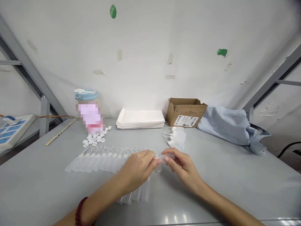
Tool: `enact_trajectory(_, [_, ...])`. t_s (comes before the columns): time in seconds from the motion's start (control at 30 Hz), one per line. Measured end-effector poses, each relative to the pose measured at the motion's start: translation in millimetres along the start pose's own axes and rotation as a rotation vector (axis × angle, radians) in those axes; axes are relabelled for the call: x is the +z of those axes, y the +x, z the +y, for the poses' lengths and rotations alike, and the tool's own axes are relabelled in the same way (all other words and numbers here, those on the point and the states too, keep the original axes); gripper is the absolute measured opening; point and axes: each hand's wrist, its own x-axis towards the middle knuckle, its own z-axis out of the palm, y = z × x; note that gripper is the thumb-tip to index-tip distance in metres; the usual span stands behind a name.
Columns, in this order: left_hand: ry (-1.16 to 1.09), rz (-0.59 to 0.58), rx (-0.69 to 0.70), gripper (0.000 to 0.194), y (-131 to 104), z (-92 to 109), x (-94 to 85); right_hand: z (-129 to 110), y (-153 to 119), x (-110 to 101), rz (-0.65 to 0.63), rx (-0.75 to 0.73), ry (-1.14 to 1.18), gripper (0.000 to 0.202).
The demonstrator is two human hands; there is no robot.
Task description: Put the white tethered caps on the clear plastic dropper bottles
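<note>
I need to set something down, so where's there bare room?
Gray tabletop is bare between the right hand and crumpled light-blue fabric, and left of the row of translucent plastic pieces. Crowded: around the left hand.

Looped pieces (pixel 101 162) — translucent plastic; carton (pixel 188 110) — matt cardboard; tabletop (pixel 218 169) smooth, glossy.

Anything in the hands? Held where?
The right hand pinches a translucent plastic tube by its body. The left hand is at the tube's left end; whether it grips there is unclear.
</note>
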Motion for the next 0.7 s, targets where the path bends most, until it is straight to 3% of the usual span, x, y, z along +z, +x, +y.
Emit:
enact_trajectory(0.2, [-0.096, 0.001, 0.117, 0.037, 0, -3, -8.2, -1, 4, -5, -0.043, 0.112, 0.149, 0.03])
enact_trajectory(0.4, [-0.214, -0.109, -0.032, 0.034, 1, 4, -11.6, -3, 6, -7, -0.039, 0.038, 0.09, 0.031])
enact_trajectory(0.5, [-0.251, -0.156, -0.012, 0.034, 1, 4, -9.2, -2, 5, -7, -0.073, 0.013, 0.061, 0.032])
enact_trajectory(0.57, [-0.117, -0.083, 0.105, 0.032, -1, 0, -5.3, 0, 4, -5, -0.069, 0.005, 0.044, 0.03])
enact_trajectory(0.7, [0.339, 0.184, 0.401, 0.022, -4, -9, 5.4, 5, 3, 2, -0.005, 0.031, 0.039, 0.029])
